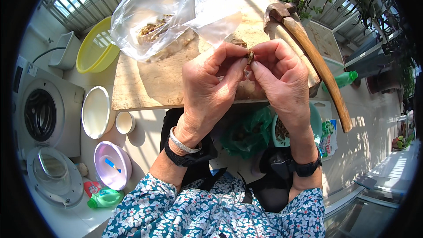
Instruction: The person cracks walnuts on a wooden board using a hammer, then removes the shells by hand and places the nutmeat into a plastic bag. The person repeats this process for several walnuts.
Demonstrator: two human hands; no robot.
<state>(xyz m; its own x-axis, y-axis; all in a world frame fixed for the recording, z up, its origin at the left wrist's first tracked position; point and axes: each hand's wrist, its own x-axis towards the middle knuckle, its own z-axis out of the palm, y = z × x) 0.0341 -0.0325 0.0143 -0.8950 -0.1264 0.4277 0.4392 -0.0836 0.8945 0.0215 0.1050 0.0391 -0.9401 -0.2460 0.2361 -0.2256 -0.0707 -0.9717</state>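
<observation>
Two hands [246, 77] pinching one small brown piece [250, 56], one hammer [308, 48], one wooden board [150, 83]

Single head-worn fisheye view, looking steeply down, close over wooden board [145, 83]; rim bends edges.

Bright daylight falls from the upper left; hard shadows of window bars stripe the board [145, 83] and floor [374, 141]. Glare whitens the plastic bag [167, 13]. Fisheye distortion bends straight edges toward a black circular rim. The centre is sharp; the periphery is slightly soft.
</observation>
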